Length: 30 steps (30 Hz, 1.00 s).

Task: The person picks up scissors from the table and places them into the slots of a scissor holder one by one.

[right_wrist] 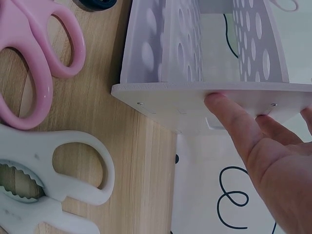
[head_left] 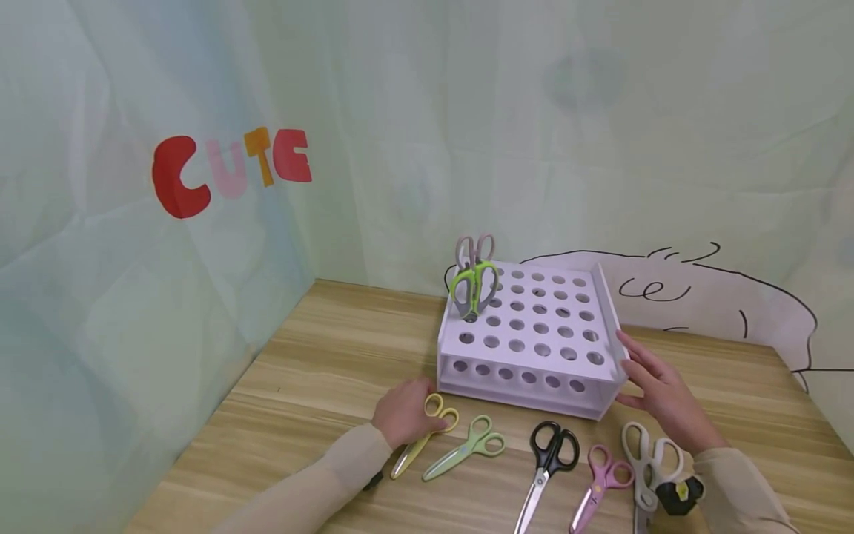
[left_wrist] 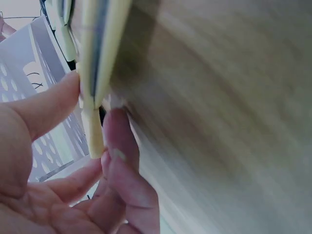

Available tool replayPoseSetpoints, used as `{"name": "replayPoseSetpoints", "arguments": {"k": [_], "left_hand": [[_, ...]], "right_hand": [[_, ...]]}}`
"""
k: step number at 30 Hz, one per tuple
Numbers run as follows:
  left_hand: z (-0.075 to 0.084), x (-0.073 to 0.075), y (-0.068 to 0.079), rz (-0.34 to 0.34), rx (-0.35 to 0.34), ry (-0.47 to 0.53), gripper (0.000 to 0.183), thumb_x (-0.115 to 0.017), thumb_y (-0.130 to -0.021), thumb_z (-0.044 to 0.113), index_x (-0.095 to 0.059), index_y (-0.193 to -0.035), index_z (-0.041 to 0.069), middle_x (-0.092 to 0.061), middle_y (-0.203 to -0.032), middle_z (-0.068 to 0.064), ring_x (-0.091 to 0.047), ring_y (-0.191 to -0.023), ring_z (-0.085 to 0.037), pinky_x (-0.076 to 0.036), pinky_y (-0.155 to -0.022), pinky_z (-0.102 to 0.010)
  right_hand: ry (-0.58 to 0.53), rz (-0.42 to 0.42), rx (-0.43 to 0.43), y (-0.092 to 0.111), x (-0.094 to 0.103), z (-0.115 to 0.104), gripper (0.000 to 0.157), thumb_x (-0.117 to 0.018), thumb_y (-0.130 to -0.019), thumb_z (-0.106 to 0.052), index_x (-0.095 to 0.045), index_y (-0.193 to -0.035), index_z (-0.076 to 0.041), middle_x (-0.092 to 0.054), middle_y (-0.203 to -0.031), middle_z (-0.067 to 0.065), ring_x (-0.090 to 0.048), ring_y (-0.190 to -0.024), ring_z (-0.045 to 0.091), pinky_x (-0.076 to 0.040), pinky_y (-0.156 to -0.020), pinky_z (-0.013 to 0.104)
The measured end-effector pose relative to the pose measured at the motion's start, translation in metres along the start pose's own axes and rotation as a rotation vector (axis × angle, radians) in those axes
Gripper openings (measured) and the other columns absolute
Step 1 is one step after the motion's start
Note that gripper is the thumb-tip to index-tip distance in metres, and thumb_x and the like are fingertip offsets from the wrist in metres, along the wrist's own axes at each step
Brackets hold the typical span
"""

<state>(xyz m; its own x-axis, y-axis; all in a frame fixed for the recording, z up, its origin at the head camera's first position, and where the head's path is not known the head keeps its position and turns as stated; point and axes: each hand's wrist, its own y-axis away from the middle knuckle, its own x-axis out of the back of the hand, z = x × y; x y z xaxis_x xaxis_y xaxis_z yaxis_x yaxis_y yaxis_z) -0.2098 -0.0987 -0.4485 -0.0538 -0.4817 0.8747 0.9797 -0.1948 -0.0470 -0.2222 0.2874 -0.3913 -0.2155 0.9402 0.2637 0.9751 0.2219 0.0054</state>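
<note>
My left hand [head_left: 402, 415] pinches the yellow scissors [head_left: 413, 452] by the handle end, near the rack's front left corner. In the left wrist view, thumb and fingers close around the yellow scissors [left_wrist: 96, 136] on both sides. The white rack [head_left: 527, 360] has rows of round holes on two levels. Extended fingers of my right hand [head_left: 674, 404] press against its right side panel, which the right wrist view shows at the fingertips. Green-and-grey scissors [head_left: 476, 288] stand handles up in a left-column hole, with pinkish-grey scissors [head_left: 472, 251] behind them.
Light green scissors [head_left: 460, 454] lie just right of the yellow pair. Farther right are black scissors [head_left: 549, 458], pink scissors [head_left: 598, 480] and white scissors [head_left: 643, 471] near my right forearm. A fabric backdrop [head_left: 373, 185] rises behind the wooden table [head_left: 300, 356].
</note>
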Motion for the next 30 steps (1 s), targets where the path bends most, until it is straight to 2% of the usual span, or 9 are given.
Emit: {"name": "replayPoseSetpoints", "arguments": {"k": [6, 18, 24, 30], "left_hand": [[-0.002, 0.004, 0.001, -0.002, -0.031, 0.036, 0.046, -0.088, -0.071, 0.023, -0.068, -0.106, 0.0, -0.067, -0.091, -0.007, -0.062, -0.082, -0.024, -0.053, -0.072, -0.041], [-0.006, 0.008, 0.002, -0.067, -0.073, 0.116, 0.045, -0.086, -0.074, 0.016, -0.062, -0.109, 0.001, -0.056, -0.076, 0.001, -0.051, -0.066, -0.014, -0.047, -0.06, -0.032], [-0.009, 0.012, 0.0, -0.13, -0.106, 0.23, 0.04, -0.082, -0.077, 0.008, -0.059, -0.109, 0.0, -0.059, -0.074, 0.002, -0.055, -0.062, -0.012, -0.05, -0.058, -0.03], [-0.008, 0.018, -0.005, -0.184, -0.065, 0.391, 0.039, -0.079, -0.08, 0.003, -0.057, -0.112, 0.0, -0.06, -0.07, -0.001, -0.056, -0.056, -0.012, -0.048, -0.051, -0.027]], "right_hand": [[0.004, -0.002, 0.004, -0.001, 0.0, 0.001, 0.061, -0.039, -0.108, -0.032, -0.013, -0.159, -0.013, -0.01, -0.16, 0.028, -0.05, -0.107, -0.008, -0.056, -0.087, 0.033], [-0.012, -0.012, -0.017, -0.002, 0.0, 0.001, 0.062, -0.041, -0.107, -0.034, -0.013, -0.159, -0.016, -0.008, -0.161, 0.027, -0.05, -0.108, -0.007, -0.055, -0.088, 0.034], [-0.013, -0.022, -0.027, -0.002, 0.001, 0.002, 0.064, -0.042, -0.107, -0.036, -0.012, -0.16, -0.018, -0.008, -0.162, 0.024, -0.049, -0.112, -0.003, -0.055, -0.09, 0.035], [-0.035, -0.021, -0.003, -0.002, 0.003, 0.004, 0.063, -0.042, -0.107, -0.033, -0.012, -0.16, -0.015, -0.009, -0.161, 0.026, -0.05, -0.109, -0.006, -0.055, -0.088, 0.033]]}}
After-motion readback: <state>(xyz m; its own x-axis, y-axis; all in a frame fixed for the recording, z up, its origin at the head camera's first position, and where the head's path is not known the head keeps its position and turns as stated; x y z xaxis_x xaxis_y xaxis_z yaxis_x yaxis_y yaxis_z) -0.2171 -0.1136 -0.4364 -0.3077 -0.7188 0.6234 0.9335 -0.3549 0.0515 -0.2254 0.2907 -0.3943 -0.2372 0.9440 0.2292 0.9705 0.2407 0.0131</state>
